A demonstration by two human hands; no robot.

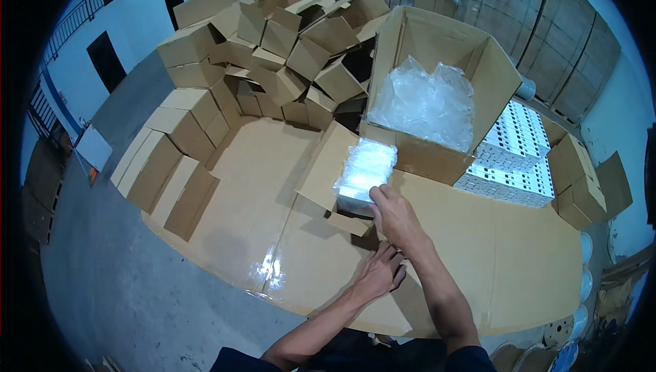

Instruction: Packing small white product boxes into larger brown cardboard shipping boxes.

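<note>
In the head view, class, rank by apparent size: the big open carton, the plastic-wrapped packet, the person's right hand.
1. Big open carton, clearly largest.
2. Plastic-wrapped packet.
3. Right hand, slightly smaller than the packet; it is nearer the camera, so this ranking is unsure.

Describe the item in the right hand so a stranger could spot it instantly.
Start at the large open carton of crumpled clear bags. Just below its front-left corner, the right hand holds a flat plastic-wrapped packet. Unlike the brown boxes around it, it is glossy, whitish and translucent.
</note>
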